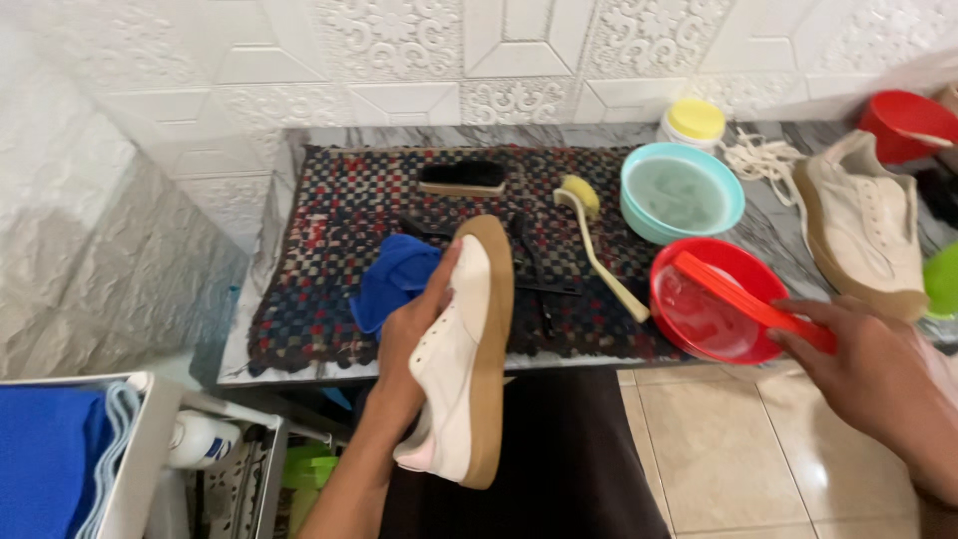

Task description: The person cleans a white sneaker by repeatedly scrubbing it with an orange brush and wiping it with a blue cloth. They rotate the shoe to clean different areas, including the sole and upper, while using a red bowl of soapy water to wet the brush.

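Sneaker (461,349) over patterned mat (319,250), marble counter (768,235), embossed white wall (399,60).

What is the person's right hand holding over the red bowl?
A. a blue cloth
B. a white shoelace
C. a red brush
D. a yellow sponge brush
C: the right hand grips a red brush by its handle, its head lying across the red bowl; the left hand holds a white shoe.

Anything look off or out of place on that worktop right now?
Nothing spilled or broken. The left hand holds a white shoe on its side, gum sole turned right. The right hand holds a red brush lying across the red bowl. Loose laces lie heaped beside the second shoe.
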